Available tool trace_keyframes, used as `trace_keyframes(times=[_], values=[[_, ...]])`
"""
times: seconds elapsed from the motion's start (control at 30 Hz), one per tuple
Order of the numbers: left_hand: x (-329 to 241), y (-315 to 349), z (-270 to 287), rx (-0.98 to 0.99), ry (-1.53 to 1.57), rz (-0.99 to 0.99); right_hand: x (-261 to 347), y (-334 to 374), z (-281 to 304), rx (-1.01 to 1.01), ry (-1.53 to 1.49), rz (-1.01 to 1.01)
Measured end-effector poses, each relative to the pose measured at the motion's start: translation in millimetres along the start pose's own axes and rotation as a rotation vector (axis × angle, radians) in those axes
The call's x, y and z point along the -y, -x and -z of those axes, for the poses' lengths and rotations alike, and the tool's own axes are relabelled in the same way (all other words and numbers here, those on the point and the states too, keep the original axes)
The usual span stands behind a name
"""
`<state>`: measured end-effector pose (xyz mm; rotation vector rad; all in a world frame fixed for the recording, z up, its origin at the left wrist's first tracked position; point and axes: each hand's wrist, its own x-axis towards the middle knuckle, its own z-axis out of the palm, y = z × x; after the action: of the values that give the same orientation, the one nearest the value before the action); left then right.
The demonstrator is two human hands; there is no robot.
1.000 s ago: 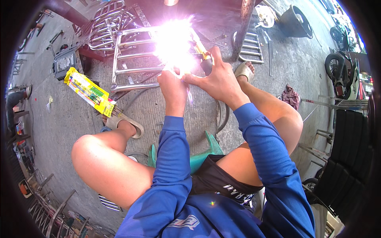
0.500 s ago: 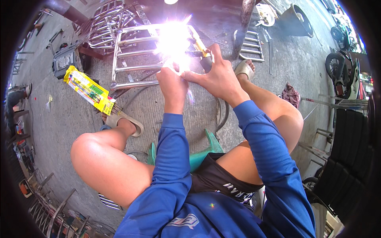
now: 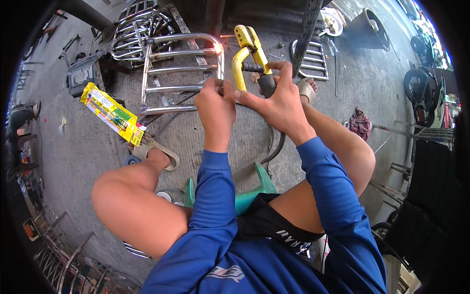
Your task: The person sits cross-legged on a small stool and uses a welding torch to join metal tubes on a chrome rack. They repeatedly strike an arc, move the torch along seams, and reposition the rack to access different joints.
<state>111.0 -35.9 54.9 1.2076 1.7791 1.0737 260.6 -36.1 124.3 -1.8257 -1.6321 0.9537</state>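
My right hand (image 3: 281, 100) is wrapped round the black handle of a yellow electrode holder (image 3: 241, 73). From the holder's jaws a short thin welding rod (image 3: 228, 36) points left, apart from the work. My left hand (image 3: 216, 110) is closed on the near right end of a shiny tubular metal rack (image 3: 182, 89), whose bars run crosswise. At the rack's far right corner a small spot glows orange. My left fingertips partly hide the tube they grip. A black cable (image 3: 276, 149) trails below my right hand.
A yellow packet of welding rods (image 3: 111, 113) lies by my left foot. Several metal racks (image 3: 139, 36) are piled at the far left, near a grey case (image 3: 82, 73). Another rack (image 3: 312, 60) and a dark post (image 3: 307, 36) stand far right. A green stool (image 3: 249, 198) is beneath me.
The bright welding arc has gone out, leaving a glowing spot on the rack. The electrode holder has tilted up and away from the rack. My left hand stays at the rack's near end.
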Motion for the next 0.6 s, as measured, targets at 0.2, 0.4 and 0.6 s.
trace_keyframes(times=[0.2, 0.4, 0.6], values=[[-28.4, 10.2, -34.8, 0.193, 0.866, 0.348, 11.5, -5.6, 35.3, 0.027, 0.054, 0.022], [-21.5, 12.8, -75.3, 0.137, 1.137, 0.417, 39.5, -21.2, 73.6, 0.038, 0.116, 0.064], [-15.4, 13.2, -84.9, 0.023, 1.116, 0.39, 74.8, -33.4, 70.6, 0.279, 0.054, -0.209]])
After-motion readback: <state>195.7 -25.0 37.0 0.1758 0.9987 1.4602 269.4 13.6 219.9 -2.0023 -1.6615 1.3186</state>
